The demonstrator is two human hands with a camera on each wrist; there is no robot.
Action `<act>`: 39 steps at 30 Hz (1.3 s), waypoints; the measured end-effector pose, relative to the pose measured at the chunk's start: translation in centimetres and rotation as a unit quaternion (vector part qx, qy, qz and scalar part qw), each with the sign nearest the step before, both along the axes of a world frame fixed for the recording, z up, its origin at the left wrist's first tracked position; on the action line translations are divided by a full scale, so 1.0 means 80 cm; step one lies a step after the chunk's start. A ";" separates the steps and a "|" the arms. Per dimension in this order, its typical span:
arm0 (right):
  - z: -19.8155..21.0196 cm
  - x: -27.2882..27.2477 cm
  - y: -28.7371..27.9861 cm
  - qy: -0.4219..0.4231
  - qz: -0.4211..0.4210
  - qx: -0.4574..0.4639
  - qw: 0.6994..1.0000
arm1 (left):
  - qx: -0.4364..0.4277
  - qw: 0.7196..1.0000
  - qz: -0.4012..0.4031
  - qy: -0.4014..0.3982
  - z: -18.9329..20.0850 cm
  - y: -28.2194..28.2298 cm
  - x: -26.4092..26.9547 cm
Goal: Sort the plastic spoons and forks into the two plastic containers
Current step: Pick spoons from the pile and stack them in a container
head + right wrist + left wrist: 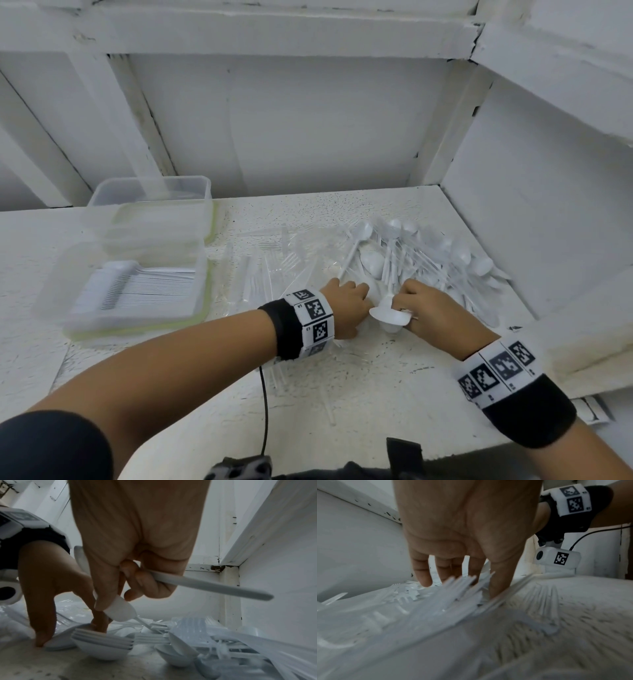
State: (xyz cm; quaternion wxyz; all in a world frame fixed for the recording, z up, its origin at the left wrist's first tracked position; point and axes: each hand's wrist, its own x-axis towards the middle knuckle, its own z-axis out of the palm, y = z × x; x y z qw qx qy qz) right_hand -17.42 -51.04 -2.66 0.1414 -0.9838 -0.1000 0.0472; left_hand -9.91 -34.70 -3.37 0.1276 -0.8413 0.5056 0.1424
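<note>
The right hand [433,310] curled round white spoons [211,584], while the left hand [346,303], at its nine o'clock, pressed nearly straight fingers [42,623] onto stacked spoons [102,646] on the tabletop [376,394]

Soft even light, wide-angle edge bending, left wrist view motion-blurred

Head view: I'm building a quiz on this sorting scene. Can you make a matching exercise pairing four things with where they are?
Things:
1. white plastic spoon stack
2. near clear plastic container
3. far clear plastic container
4. loose heap of white spoons

Places:
A. by the right wall
B. left rear
C. in the right hand
D. left front, holding cutlery

Pairs: 1-C, 2-D, 3-B, 4-A
</note>
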 end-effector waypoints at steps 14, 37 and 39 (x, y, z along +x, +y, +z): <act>0.062 0.002 0.000 -0.176 -0.071 0.316 0.930 | -0.368 0.926 -0.051 0.057 0.032 0.045 0.011; 0.054 0.027 0.070 -0.030 -0.239 0.463 0.853 | -0.599 0.308 0.458 0.581 0.060 0.088 0.021; 0.048 0.019 0.065 -0.012 -0.216 0.384 0.897 | -0.588 0.348 0.451 0.574 0.057 0.090 0.017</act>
